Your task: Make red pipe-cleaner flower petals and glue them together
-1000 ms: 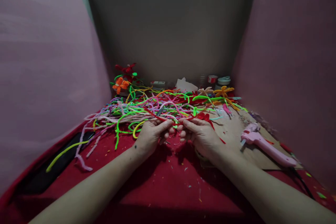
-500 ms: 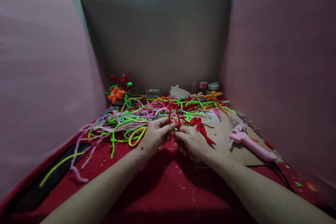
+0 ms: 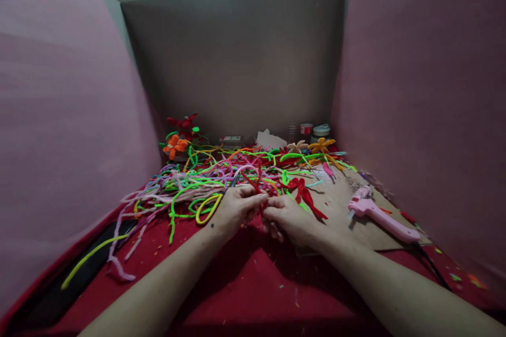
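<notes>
A red pipe cleaner (image 3: 252, 182) is pinched between my two hands, its ends rising above the fingers. My left hand (image 3: 239, 205) grips it with thumb and forefinger. Against it, my right hand (image 3: 282, 213) closes on the same pipe cleaner, the other fingers curled below. Just right of the hands lies a red pipe-cleaner piece (image 3: 306, 197) with bent loops. Beside my left wrist are scissors with a yellow handle (image 3: 208, 209), their blades partly behind the hand. The lower part of the held pipe cleaner is hidden by the fingers.
Many coloured pipe cleaners (image 3: 185, 187) spread over the red cloth (image 3: 245, 284). A pink glue gun (image 3: 381, 218) rests on cardboard (image 3: 336, 205) at right. An orange flower (image 3: 174, 146) and a yellow-orange flower (image 3: 321, 146) stand behind. A black flat object (image 3: 79, 274) lies left.
The two upright red ends above my hands have tilted and now lean left, closer to the fingers. My hands have drawn slightly closer together, and the view has shifted a little.
</notes>
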Action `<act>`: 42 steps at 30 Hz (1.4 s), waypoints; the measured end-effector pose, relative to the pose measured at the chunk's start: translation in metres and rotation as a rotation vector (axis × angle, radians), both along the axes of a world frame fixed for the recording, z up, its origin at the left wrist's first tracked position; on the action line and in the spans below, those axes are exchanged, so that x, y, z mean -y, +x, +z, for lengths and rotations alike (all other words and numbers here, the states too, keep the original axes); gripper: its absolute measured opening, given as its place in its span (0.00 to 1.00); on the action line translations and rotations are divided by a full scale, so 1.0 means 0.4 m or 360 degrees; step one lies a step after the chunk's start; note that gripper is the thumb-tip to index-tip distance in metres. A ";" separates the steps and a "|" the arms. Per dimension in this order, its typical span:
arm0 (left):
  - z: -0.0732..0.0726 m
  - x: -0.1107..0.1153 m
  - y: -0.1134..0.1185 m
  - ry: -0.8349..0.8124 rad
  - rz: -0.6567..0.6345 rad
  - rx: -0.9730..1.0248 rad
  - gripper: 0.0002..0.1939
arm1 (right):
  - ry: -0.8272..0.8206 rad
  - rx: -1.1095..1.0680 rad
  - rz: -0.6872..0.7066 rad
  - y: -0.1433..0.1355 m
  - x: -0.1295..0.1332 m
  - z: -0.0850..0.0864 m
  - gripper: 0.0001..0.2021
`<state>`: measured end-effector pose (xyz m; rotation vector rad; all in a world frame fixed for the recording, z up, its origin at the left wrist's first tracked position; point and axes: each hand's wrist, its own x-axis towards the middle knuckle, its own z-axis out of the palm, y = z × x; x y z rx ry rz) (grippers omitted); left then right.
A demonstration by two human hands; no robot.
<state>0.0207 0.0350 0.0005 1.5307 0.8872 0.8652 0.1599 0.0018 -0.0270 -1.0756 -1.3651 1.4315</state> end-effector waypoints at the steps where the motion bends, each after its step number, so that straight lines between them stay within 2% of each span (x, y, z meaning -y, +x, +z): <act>1: -0.004 -0.002 -0.002 -0.0034 0.0044 0.0050 0.14 | -0.0011 -0.0125 0.0000 -0.001 0.001 0.002 0.03; 3: -0.009 -0.007 -0.006 -0.0112 0.0090 0.0145 0.14 | -0.0062 -0.0474 0.0042 0.000 0.000 0.004 0.03; 6: -0.010 -0.011 -0.010 -0.0233 0.0094 0.0277 0.13 | -0.0247 -0.0978 0.0185 0.005 -0.004 0.003 0.07; 10: -0.007 -0.008 -0.012 -0.0292 0.0065 0.0393 0.12 | -0.0419 -0.1109 0.0176 0.009 -0.006 0.000 0.07; 17: -0.011 0.007 -0.008 -0.0210 0.0015 0.0368 0.11 | -0.0301 -0.1025 0.0089 -0.005 -0.003 -0.003 0.11; 24: 0.000 0.027 0.006 0.0067 0.0224 0.0243 0.11 | -0.0222 -0.0907 -0.0017 -0.016 0.012 0.003 0.17; 34: -0.006 0.021 0.002 -0.0003 0.0179 0.0303 0.11 | -0.0364 -0.1001 0.0077 -0.006 0.014 0.012 0.13; 37: 0.007 0.028 0.007 -0.0007 0.0250 0.0243 0.12 | -0.0363 -0.0802 0.0022 -0.008 0.010 0.005 0.11; 42: 0.022 0.024 0.005 -0.0040 0.0425 0.0164 0.16 | -0.0016 -0.0296 -0.0284 -0.016 0.017 0.002 0.07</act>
